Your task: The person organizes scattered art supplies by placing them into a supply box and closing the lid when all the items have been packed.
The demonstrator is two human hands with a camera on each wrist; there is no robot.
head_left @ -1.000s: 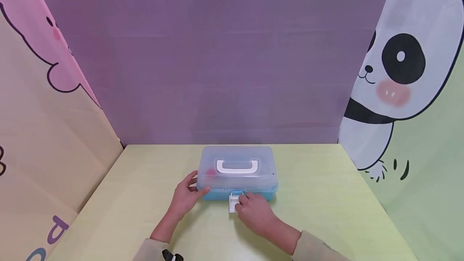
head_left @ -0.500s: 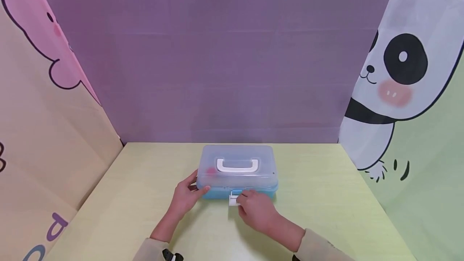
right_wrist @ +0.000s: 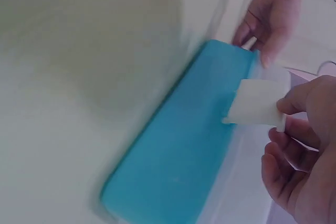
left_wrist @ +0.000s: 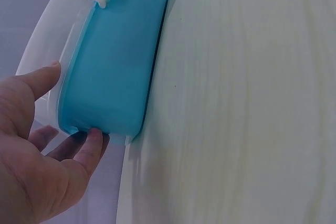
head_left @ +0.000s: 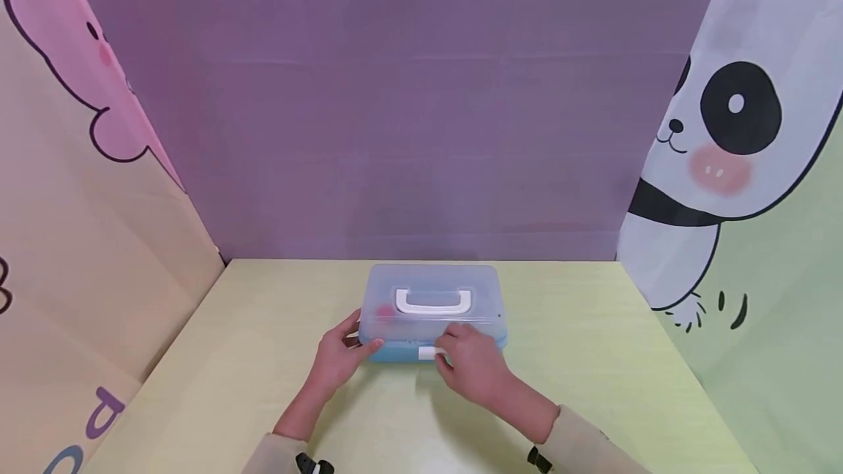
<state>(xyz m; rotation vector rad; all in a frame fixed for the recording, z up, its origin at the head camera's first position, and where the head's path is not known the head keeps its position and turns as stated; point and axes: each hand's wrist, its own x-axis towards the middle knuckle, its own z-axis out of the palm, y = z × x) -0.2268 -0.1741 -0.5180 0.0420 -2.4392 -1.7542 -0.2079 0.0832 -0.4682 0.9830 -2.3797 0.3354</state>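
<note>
A storage box with a clear lid (head_left: 431,278) and a blue base (left_wrist: 118,66) stands on the table in the head view. A white carrying handle (head_left: 433,309) lies folded on top. Something red shows blurred through the lid at left. My left hand (head_left: 339,358) grips the box's front left corner, thumb at the lid's edge and fingers on the side wall. With my right hand (head_left: 476,366) I pinch the free end of the white latch (right_wrist: 256,101) at the front. The latch is tilted up and outward, its hinged edge at the seam between lid and base.
The box stands towards the back of a pale yellow table (head_left: 263,313). Behind it rises a purple backdrop (head_left: 408,108). Side panels printed with a panda (head_left: 737,108) and a pink figure (head_left: 118,123) flank the table.
The latch has swung up from hanging down at the box's front, and my right hand has risen with it. My left hand has stayed on the corner.
</note>
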